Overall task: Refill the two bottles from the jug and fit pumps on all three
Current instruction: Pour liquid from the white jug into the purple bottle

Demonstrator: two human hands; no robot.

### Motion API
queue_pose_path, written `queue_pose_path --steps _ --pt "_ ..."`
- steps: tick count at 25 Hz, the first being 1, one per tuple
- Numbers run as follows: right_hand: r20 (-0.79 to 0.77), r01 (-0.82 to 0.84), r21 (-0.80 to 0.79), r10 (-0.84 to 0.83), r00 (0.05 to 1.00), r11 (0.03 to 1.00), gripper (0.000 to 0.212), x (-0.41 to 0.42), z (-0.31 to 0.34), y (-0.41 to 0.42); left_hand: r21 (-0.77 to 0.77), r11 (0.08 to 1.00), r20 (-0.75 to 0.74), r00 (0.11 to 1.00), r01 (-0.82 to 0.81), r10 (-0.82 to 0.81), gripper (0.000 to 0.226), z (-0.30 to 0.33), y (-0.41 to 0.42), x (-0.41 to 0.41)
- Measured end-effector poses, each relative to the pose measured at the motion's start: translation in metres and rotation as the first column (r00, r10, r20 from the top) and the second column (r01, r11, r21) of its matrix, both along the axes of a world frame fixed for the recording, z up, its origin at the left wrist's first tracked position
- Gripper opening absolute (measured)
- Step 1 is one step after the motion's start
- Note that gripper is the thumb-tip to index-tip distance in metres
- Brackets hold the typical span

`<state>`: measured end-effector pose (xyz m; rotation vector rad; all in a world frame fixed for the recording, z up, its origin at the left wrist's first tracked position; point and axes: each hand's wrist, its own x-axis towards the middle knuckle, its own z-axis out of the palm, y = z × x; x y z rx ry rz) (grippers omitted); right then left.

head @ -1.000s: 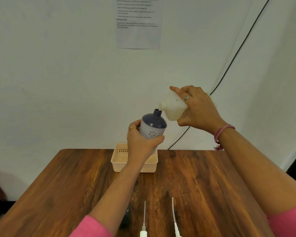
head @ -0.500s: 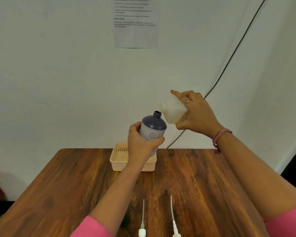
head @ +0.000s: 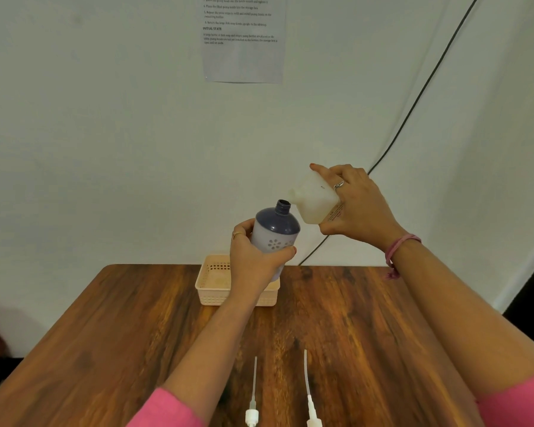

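Observation:
My left hand [head: 253, 257] grips a pale bottle [head: 275, 232] with a dark blue shoulder and an open neck, held up above the table and tilted slightly right. My right hand [head: 358, 208] holds a translucent whitish jug [head: 316, 197], tipped so its spout points left and down, just right of the bottle's mouth and a little apart from it. Two white pumps with long dip tubes lie on the table near me, one on the left [head: 252, 396] and one on the right [head: 309, 392].
A cream perforated basket [head: 211, 288] sits at the far middle of the wooden table [head: 105, 334], partly hidden by my left hand. A printed sheet [head: 242, 38] hangs on the white wall, and a dark cable [head: 413, 103] runs down it.
The jug's spout has drawn back from the bottle's mouth to the right and slightly up. The bottle stays gripped in my left hand.

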<state>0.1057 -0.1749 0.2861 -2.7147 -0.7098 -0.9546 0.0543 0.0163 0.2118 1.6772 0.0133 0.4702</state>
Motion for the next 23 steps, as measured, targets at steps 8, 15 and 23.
queue_pose_path --steps 8,15,23 --pt "-0.083 0.004 0.1 0.004 0.997 0.995 0.105 0.0 -0.023 -0.011 -0.029 0.999 -0.025 1.0 0.015 -0.016 0.074 -0.008 -0.011 -0.003" --pt "-0.28 0.055 0.461 0.087 0.956 0.886 0.102 -0.01 -0.053 -0.029 -0.067 0.997 -0.076 0.996 0.034 -0.039 0.076 -0.032 -0.024 -0.007" --pt "-0.331 0.073 0.745 0.273 0.903 0.664 0.085 -0.036 -0.105 -0.051 -0.078 0.992 -0.164 0.981 0.095 -0.107 0.076 -0.087 -0.035 -0.022"
